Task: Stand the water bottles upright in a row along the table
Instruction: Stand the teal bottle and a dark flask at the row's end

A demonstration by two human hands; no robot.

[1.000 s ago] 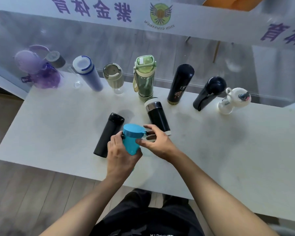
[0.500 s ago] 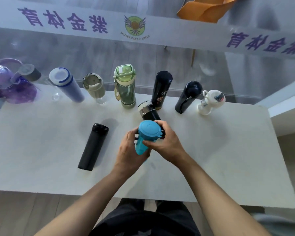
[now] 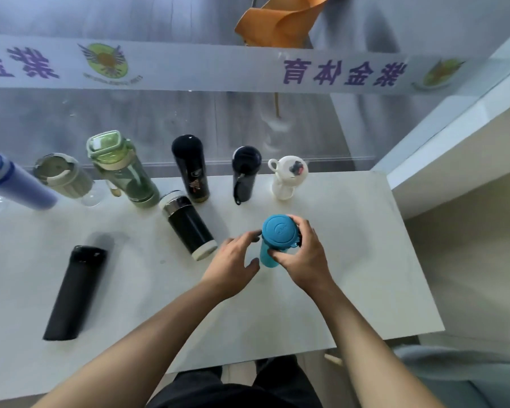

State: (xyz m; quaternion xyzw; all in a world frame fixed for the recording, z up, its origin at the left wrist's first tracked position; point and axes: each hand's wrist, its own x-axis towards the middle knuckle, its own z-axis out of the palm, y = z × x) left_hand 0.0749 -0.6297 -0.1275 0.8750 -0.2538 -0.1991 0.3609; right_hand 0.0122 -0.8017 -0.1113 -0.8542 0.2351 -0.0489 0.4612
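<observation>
A small blue bottle (image 3: 273, 240) stands upright right of the table's middle, with my right hand (image 3: 302, 256) wrapped around its lid and side. My left hand (image 3: 236, 260) hovers just left of it, fingers spread, holding nothing. Several bottles stand in a row along the far edge: a lilac one (image 3: 15, 184), a beige cup (image 3: 64, 178), a green one (image 3: 124, 169), a tall black one (image 3: 192, 169), a dark navy one (image 3: 245, 175) and a white one (image 3: 287, 178). A black flask with a steel collar (image 3: 189, 225) and a matte black flask (image 3: 74, 293) are off the row.
The white table (image 3: 365, 260) ends at the right beside a pale ledge (image 3: 454, 128). A glass wall with a printed banner (image 3: 248, 69) runs directly behind the row. A small clear glass (image 3: 90, 198) sits at the beige cup's foot.
The blue bottle has travelled to the right in my right hand. My left hand has let go of it and opened. The camera view has also swung right.
</observation>
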